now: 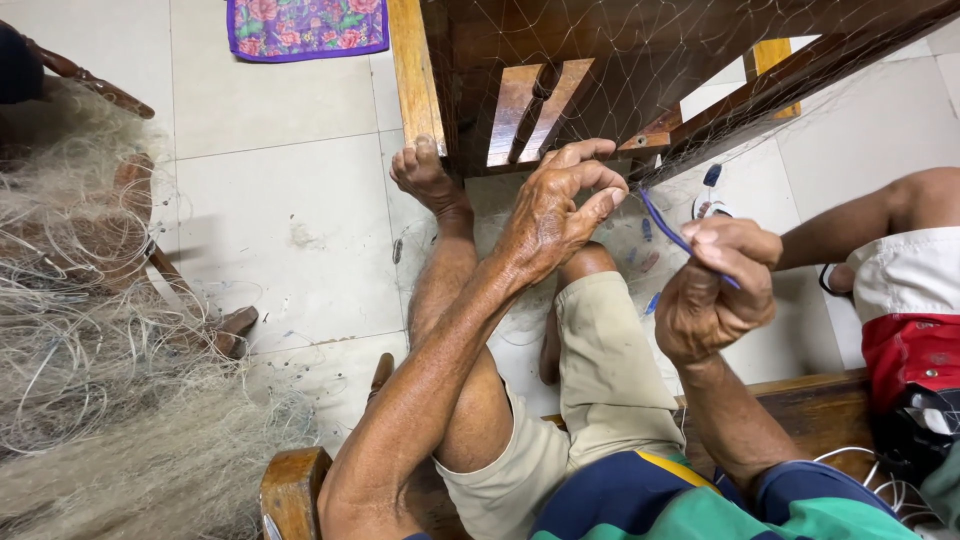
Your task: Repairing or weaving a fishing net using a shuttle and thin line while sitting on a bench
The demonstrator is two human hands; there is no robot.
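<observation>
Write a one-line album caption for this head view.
Left hand pinches fishing net; right hand holds a blue netting needle.

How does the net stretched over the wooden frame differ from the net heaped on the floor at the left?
The stretched net is spread thin and taut, so the wooden frame shows through; the heaped net lies bunched, tangled and thick. The left hand pinches the stretched one; no hand touches the heap. Both are fine, pale mesh.

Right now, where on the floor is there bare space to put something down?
Bare tiles lie between the net heap at left, the flowered mat above and the wooden frame. It is crowded around the left hand and right hand, where fine net hangs.
</observation>
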